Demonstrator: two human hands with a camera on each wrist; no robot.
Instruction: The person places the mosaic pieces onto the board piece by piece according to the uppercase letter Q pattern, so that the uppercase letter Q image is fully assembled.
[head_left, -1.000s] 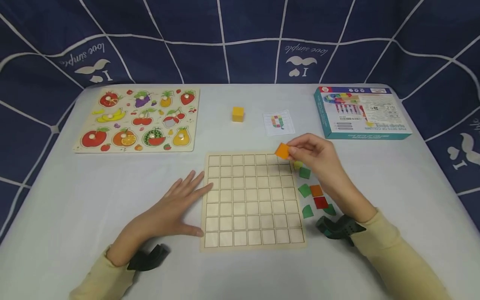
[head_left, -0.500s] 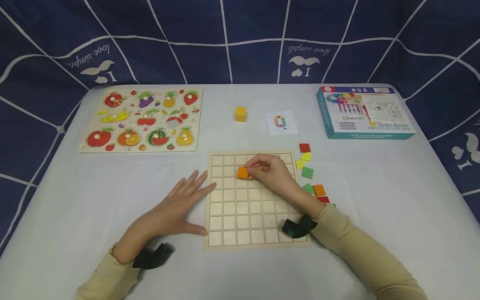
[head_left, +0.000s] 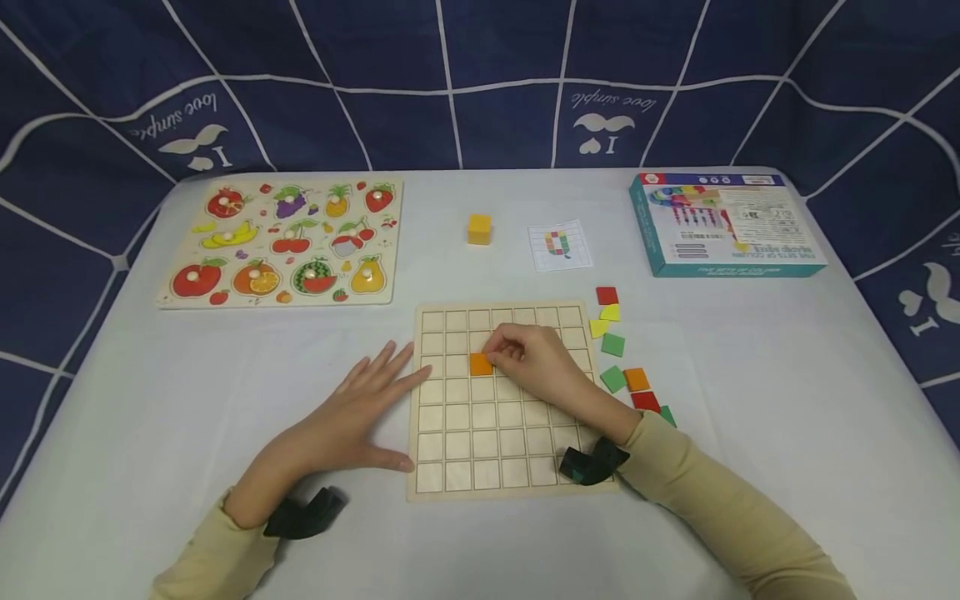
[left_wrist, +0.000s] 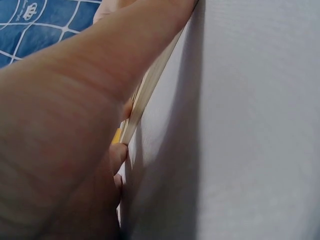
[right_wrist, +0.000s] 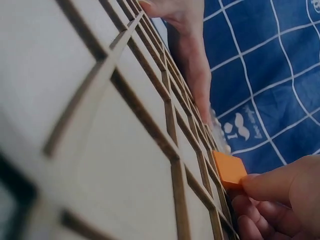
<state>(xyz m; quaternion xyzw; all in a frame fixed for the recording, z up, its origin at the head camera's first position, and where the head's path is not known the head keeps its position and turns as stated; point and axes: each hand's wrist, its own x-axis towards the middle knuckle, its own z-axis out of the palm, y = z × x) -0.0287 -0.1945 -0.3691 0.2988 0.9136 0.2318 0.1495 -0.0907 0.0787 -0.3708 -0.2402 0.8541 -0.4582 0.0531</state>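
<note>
A wooden grid board [head_left: 487,446] with square cells lies at the table's middle. The right hand [head_left: 540,360] pinches an orange square tile [head_left: 480,364] between thumb and fingers. From the head the tile overlaps a cell in the third row from the far side, third column from the left. In the right wrist view one edge of the orange tile [right_wrist: 230,168] is right at the grid's ribs. The left hand [head_left: 348,429] spreads its fingers along the board's left edge, with thumb and forefinger touching the rim. In the left wrist view, the hand hides most of the board.
Several red, yellow, green and orange tiles [head_left: 612,344] lie right of the board. Behind it are a yellow cube [head_left: 479,229] and a pattern card [head_left: 558,246]. A fruit puzzle [head_left: 281,242] lies back left, a boxed set [head_left: 727,225] back right.
Carrying the orange tile, the right hand has moved left from the board's far right corner, then slightly nearer and down onto the grid. The left hand has stayed at the edge.
</note>
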